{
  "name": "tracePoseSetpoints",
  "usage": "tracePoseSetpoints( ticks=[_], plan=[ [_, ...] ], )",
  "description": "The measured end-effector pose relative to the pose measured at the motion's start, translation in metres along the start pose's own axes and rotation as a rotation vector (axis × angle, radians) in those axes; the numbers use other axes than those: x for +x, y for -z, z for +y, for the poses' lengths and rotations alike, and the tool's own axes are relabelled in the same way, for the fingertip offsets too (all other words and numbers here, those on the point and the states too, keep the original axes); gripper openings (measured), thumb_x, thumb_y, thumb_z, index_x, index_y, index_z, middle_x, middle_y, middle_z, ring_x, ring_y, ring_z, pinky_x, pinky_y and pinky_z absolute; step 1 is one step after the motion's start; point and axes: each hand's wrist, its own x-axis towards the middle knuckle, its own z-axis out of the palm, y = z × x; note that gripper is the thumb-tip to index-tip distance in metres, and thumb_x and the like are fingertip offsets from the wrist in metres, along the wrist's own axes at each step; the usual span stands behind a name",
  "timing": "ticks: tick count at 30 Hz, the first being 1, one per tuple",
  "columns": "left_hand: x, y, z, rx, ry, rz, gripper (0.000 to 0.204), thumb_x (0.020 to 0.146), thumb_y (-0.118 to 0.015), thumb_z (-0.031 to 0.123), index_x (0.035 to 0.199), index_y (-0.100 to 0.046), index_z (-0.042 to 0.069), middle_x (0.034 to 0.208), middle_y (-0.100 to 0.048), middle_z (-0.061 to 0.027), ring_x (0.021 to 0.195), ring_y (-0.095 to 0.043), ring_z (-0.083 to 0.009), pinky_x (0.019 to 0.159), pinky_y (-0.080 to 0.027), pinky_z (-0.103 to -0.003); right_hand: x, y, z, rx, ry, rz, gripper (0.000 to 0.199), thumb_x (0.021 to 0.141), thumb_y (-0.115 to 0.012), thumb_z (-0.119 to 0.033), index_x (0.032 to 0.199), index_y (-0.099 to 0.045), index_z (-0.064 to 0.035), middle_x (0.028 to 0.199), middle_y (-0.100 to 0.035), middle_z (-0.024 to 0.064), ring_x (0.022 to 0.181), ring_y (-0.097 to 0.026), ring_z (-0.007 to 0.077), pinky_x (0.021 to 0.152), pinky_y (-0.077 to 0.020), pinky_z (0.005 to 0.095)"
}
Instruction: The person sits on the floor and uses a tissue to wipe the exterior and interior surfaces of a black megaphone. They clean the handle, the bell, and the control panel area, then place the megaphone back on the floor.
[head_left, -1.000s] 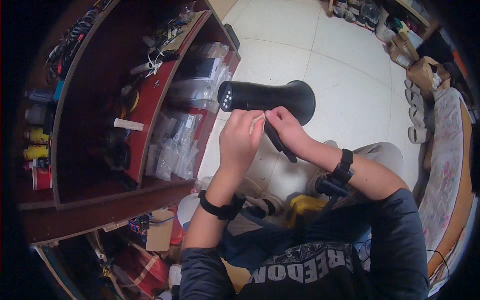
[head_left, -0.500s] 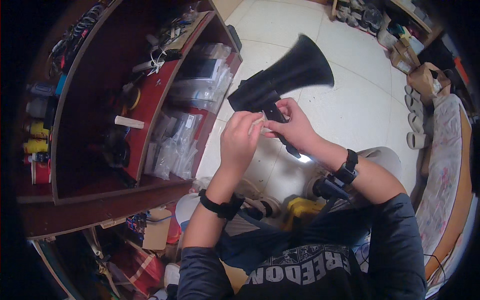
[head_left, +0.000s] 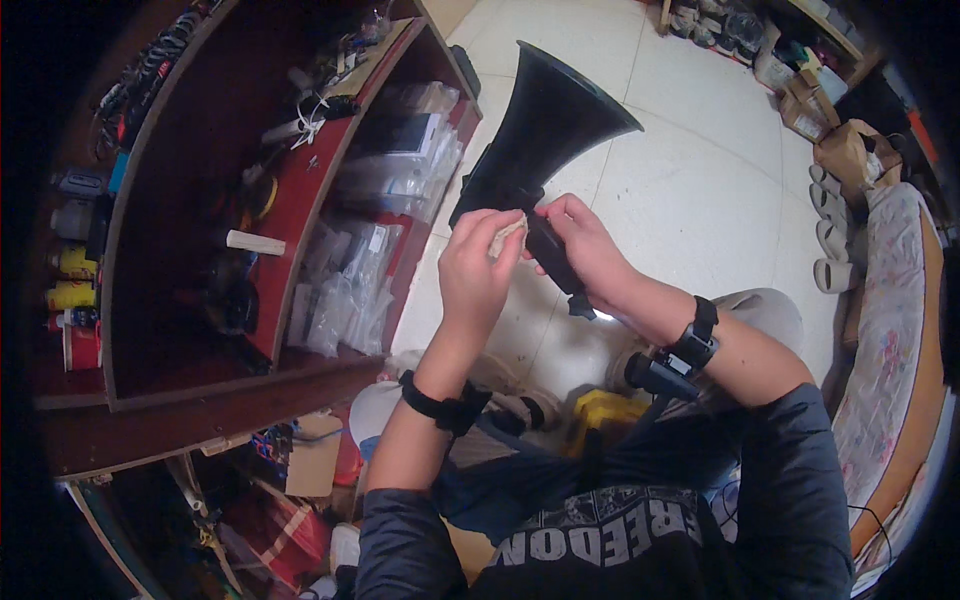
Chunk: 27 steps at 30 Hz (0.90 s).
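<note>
A black megaphone (head_left: 545,125) is held up in front of me, its wide bell pointing away and to the upper right. My right hand (head_left: 590,245) is closed round the pistol grip that hangs from its body. Pinched in the fingers of my left hand (head_left: 477,265) is a small beige cloth (head_left: 508,236), close beside the grip. Whether the cloth touches the megaphone I cannot tell, since my fingers cover that spot. The megaphone's rear end is partly hidden behind my left hand.
To the left stands a dark red shelf unit (head_left: 160,385) with clear plastic bags (head_left: 345,285) and a pale wooden stick (head_left: 256,242). White floor tiles (head_left: 690,200) lie beyond the megaphone. Slippers (head_left: 832,275) and a patterned mattress (head_left: 885,330) line the right. A yellow object (head_left: 605,415) lies below my arms.
The megaphone has turned, its bell swinging leftward and farther away. My right hand still holds the grip. My left hand has shifted slightly, and more of the cloth shows.
</note>
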Motion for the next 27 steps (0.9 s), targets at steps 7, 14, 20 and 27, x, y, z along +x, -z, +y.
tracePoseSetpoints(
  ticks=[7,14,20,27],
  plan=[
    [-0.013,-0.019,0.015,-0.049,0.025,-0.08,0.017,0.081,-0.071,0.008,0.098,-0.07,0.005,0.097,-0.067,-0.0113,0.09,-0.065,-0.0283,0.079,-0.052,-0.034,0.014,0.017,0.008,-0.061,0.005,0.104,0.019,0.099,-0.043,-0.014,0.116,-0.05,-0.0069,0.102,-0.057,0.011,0.089,-0.057,0.0185,0.077,-0.0488,0.0324],
    [-0.027,-0.023,0.034,-0.074,-0.133,-0.168,0.023,0.078,-0.073,0.006,0.1,-0.069,0.008,0.098,-0.066,-0.0103,0.091,-0.064,-0.0286,0.081,-0.052,-0.037,0.015,0.022,0.006,0.167,-0.051,0.043,0.021,0.099,-0.044,-0.014,0.118,-0.049,-0.0051,0.103,-0.056,0.0102,0.09,-0.055,0.0176,0.077,-0.0475,0.0312],
    [-0.002,-0.021,0.016,-0.018,-0.144,-0.096,0.017,0.082,-0.068,0.005,0.099,-0.069,0.005,0.098,-0.065,-0.0116,0.091,-0.064,-0.0303,0.08,-0.052,-0.038,0.014,0.022,0.004,0.046,-0.023,0.066,0.018,0.102,-0.046,-0.017,0.117,-0.048,-0.0066,0.102,-0.06,0.0117,0.086,-0.063,0.018,0.077,-0.0538,0.0299],
    [0.004,-0.02,0.004,-0.062,0.044,-0.057,0.015,0.087,-0.064,0.008,0.1,-0.068,0.003,0.098,-0.064,-0.0133,0.09,-0.064,-0.0308,0.08,-0.051,-0.038,0.01,0.005,0.005,0.226,-0.049,0.07,0.022,0.099,-0.047,-0.014,0.119,-0.046,-0.0044,0.099,-0.058,0.0121,0.081,-0.061,0.0201,0.068,-0.0538,0.0333]
  ],
)
